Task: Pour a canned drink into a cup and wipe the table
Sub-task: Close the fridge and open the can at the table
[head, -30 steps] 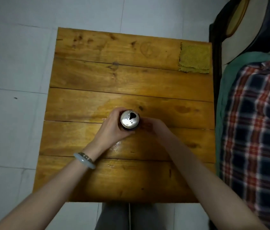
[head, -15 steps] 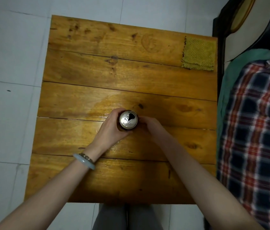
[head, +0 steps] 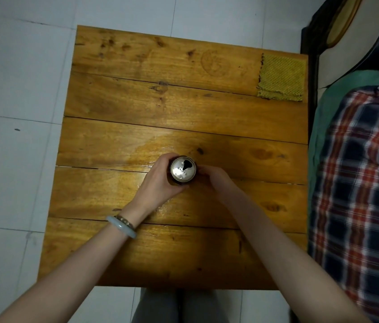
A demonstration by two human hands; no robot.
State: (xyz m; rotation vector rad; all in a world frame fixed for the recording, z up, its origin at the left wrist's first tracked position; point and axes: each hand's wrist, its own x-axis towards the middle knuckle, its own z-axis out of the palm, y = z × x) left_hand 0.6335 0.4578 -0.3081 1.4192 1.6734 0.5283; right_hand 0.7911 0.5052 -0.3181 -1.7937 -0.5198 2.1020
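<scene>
An opened drink can with a silver top stands upright in the middle of the wooden table. My left hand is wrapped around the can's left side. My right hand touches the can's right side with fingers curled; how firmly it grips is hard to tell. A yellow-green cloth lies flat at the table's far right corner. A wet sheen spreads on the wood around the can. No cup is in view.
White floor tiles surround the table on the left and far side. A bed with a plaid blanket and green sheet runs along the table's right edge. My knees show below the near edge.
Both hands stay on the can at the same spot on the table. Only the camera view has shifted slightly.
</scene>
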